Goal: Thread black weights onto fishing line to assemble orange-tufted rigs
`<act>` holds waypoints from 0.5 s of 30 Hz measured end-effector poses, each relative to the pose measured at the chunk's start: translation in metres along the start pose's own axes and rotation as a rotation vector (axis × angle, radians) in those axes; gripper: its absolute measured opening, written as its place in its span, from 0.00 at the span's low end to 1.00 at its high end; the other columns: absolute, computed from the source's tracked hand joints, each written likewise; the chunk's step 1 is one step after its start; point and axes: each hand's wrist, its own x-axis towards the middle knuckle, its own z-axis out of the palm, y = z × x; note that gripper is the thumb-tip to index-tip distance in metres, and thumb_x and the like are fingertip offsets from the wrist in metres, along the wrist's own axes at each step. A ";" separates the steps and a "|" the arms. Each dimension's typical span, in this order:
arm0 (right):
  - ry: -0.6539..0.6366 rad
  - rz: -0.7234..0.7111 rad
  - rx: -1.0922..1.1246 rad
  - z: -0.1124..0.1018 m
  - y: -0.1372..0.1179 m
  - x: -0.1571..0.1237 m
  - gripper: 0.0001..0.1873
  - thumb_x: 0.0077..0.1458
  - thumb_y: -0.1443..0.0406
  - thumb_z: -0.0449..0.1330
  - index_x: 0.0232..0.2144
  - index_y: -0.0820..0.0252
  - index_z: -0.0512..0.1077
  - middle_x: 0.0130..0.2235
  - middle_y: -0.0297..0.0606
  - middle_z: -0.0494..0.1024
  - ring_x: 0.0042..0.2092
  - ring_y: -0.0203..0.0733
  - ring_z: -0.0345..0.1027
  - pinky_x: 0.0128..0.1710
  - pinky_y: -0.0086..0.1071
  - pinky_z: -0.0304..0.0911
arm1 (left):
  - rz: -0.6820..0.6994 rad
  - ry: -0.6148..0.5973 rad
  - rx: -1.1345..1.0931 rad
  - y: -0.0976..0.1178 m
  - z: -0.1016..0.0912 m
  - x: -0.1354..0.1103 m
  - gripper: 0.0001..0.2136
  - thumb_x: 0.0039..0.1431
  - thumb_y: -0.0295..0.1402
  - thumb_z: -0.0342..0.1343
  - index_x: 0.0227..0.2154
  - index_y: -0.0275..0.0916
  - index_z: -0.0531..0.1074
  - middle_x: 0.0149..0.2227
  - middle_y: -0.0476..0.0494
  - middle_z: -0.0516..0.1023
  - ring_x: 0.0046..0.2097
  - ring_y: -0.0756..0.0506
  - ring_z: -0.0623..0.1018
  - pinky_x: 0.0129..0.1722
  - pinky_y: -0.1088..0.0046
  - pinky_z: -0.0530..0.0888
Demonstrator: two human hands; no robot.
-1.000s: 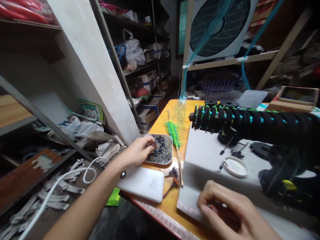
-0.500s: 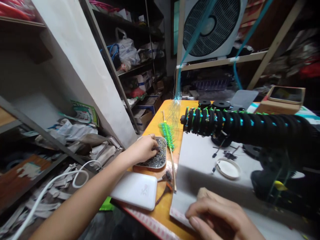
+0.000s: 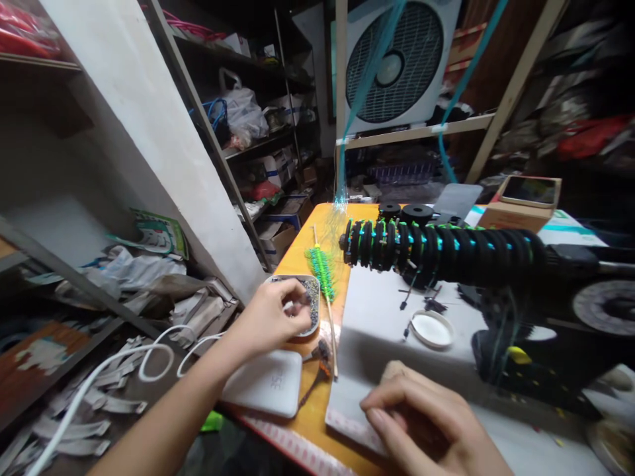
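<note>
My left hand [image 3: 278, 316] is over a shallow square tray [image 3: 316, 324] of small dark grains or beads, its thumb and fingers curled together in a pinch; whatever is between the fingertips is too small to make out. In the lower right, above the pale board [image 3: 357, 370], my right hand [image 3: 426, 420] has its fingers bent with thumb and forefinger close together; anything in them is hidden. Beside the tray lies a thin stick [image 3: 333, 344] with a green and blue bristly tuft [image 3: 322, 272]. A white power bank [image 3: 270, 383] rests under my left forearm.
A black ribbed cylinder [image 3: 441, 246] with green and blue strands juts across the board from the right. Below it are a white round lid [image 3: 432, 329] and small dark parts. Teal strands [image 3: 374, 63] hang before a box fan [image 3: 397, 66]. A phone [image 3: 530, 190] lies on a carton.
My left hand has lifted out of the grains, fingertips drawn into a pinch over the tray's near side. My right hand keeps nearly the same pose. The view has shifted to the right.
</note>
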 end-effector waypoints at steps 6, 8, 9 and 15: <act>0.249 -0.245 0.151 -0.004 -0.001 -0.009 0.14 0.59 0.77 0.58 0.42 0.55 0.71 0.34 0.34 0.76 0.34 0.36 0.72 0.32 0.27 0.69 | -0.188 0.022 -1.187 0.056 0.059 -0.072 0.20 0.55 0.46 0.65 0.27 0.40 0.61 0.24 0.55 0.67 0.22 0.56 0.63 0.23 0.82 0.64; 0.273 -0.276 0.174 -0.005 -0.003 -0.010 0.16 0.57 0.79 0.58 0.43 0.56 0.71 0.35 0.36 0.76 0.36 0.37 0.73 0.34 0.28 0.71 | -0.256 0.089 -1.416 0.067 0.080 -0.079 0.22 0.50 0.45 0.71 0.25 0.37 0.63 0.23 0.54 0.69 0.20 0.59 0.61 0.20 0.84 0.61; 0.276 -0.288 0.169 -0.005 -0.005 -0.010 0.17 0.57 0.79 0.59 0.43 0.57 0.72 0.36 0.37 0.76 0.36 0.37 0.73 0.34 0.28 0.71 | -0.282 0.131 -1.483 0.072 0.087 -0.080 0.23 0.47 0.44 0.72 0.23 0.36 0.64 0.22 0.54 0.69 0.19 0.59 0.61 0.19 0.85 0.61; 0.255 -0.362 0.043 -0.008 -0.006 -0.011 0.21 0.51 0.82 0.64 0.44 0.60 0.71 0.37 0.41 0.78 0.40 0.41 0.75 0.37 0.30 0.75 | -0.333 0.419 -1.478 0.083 0.107 -0.078 0.21 0.43 0.41 0.75 0.21 0.35 0.68 0.19 0.54 0.71 0.18 0.58 0.67 0.20 0.87 0.64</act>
